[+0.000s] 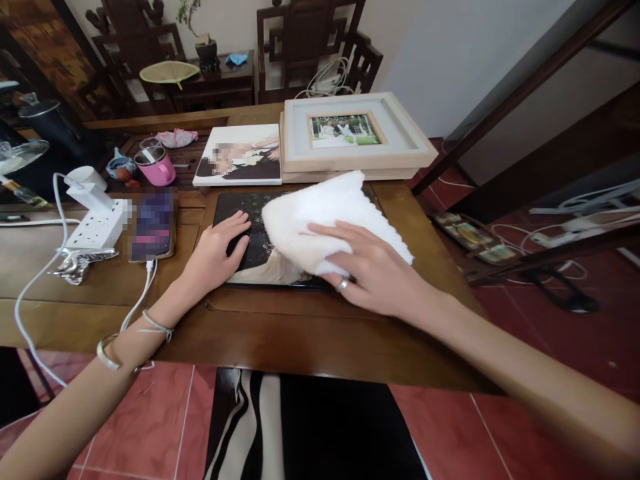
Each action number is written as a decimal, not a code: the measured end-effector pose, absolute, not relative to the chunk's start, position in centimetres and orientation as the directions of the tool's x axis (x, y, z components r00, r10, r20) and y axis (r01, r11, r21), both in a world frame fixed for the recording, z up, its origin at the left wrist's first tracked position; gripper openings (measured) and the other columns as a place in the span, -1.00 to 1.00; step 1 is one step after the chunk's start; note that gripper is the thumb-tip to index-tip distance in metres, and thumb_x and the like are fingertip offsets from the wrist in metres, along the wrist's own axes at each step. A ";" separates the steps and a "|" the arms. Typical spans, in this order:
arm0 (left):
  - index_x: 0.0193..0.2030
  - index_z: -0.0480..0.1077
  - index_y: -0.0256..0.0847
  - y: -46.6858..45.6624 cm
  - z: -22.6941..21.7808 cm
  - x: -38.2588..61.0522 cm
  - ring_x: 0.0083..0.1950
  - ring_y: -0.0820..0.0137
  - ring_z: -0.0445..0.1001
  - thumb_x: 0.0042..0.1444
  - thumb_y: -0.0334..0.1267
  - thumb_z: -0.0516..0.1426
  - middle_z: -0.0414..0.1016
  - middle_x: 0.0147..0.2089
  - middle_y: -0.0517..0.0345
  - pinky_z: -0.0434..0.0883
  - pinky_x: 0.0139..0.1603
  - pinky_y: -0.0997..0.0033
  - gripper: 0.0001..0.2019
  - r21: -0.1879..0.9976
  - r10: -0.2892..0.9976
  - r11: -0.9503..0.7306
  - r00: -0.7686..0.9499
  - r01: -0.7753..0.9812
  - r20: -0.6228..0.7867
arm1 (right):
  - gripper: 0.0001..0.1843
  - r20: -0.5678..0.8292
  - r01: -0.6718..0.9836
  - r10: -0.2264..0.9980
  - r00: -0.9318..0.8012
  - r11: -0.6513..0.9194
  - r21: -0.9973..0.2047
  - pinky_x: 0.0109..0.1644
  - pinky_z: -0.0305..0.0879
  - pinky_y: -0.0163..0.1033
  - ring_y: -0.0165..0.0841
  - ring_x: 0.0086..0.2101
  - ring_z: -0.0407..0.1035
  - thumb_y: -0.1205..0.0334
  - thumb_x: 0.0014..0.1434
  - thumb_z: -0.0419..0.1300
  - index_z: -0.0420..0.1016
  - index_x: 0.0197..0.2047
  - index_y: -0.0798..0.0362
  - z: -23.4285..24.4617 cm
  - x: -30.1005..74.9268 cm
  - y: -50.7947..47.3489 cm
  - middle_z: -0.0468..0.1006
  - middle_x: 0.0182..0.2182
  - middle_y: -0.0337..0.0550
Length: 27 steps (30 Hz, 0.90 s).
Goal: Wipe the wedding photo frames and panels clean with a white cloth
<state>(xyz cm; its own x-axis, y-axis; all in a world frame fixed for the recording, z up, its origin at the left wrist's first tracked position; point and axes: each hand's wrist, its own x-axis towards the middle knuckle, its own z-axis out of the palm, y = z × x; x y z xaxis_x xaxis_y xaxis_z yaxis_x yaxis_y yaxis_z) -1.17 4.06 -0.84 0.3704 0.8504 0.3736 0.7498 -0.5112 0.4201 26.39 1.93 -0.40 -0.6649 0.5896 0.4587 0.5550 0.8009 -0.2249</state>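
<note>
A dark photo panel lies flat on the wooden table before me, with a pale fabric-like area along its lower part. My left hand rests on the panel's left side, fingers stretched out and holding nothing. Over the right part of the panel spreads a white cloth, which hides much of the picture. My right hand, with a ring on one finger, presses on this cloth and grips a fold of it between thumb and fingers.
Behind the panel are a white photo print and stacked light-wood picture frames. To the left lie a phone on a charging cable, a white power strip and a pink mug. The table's front edge runs near my lap.
</note>
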 end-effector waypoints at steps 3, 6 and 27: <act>0.07 0.48 -0.32 3.2 -1.2 -1.2 0.28 0.15 0.37 0.24 -0.27 0.03 0.45 0.20 -0.16 0.31 0.29 -0.02 -0.66 0.418 0.846 -0.517 0.372 0.747 0.381 | -0.79 0.440 0.638 0.657 -0.612 0.739 -0.216 0.22 0.22 0.24 -0.07 0.16 0.31 0.26 0.23 0.07 0.55 -0.25 0.01 -1.0 26.7 3.5 0.47 0.14 0.07; 0.06 0.48 -0.33 2.5 -1.4 -1.1 0.28 0.15 0.37 0.24 -0.27 0.03 0.45 0.19 -0.17 0.31 0.29 -0.02 -0.66 0.415 0.844 -0.520 0.374 0.747 0.385 | -0.74 0.431 0.701 0.710 -0.557 0.680 -0.214 0.17 0.27 0.21 -0.02 0.13 0.33 0.21 0.26 0.04 0.56 -0.18 0.04 -1.2 26.9 4.6 0.49 0.10 0.11; 0.06 0.48 -0.27 4.1 -0.5 -1.5 0.29 0.13 0.36 0.24 -0.27 0.04 0.44 0.21 -0.13 0.29 0.29 -0.08 -0.67 0.434 0.859 -0.499 0.361 0.750 0.364 | -0.81 0.486 0.537 0.556 -0.674 0.821 -0.194 0.23 0.24 0.21 -0.06 0.18 0.29 0.34 0.19 0.10 0.53 -0.36 0.02 -0.4 27.0 1.2 0.44 0.15 0.14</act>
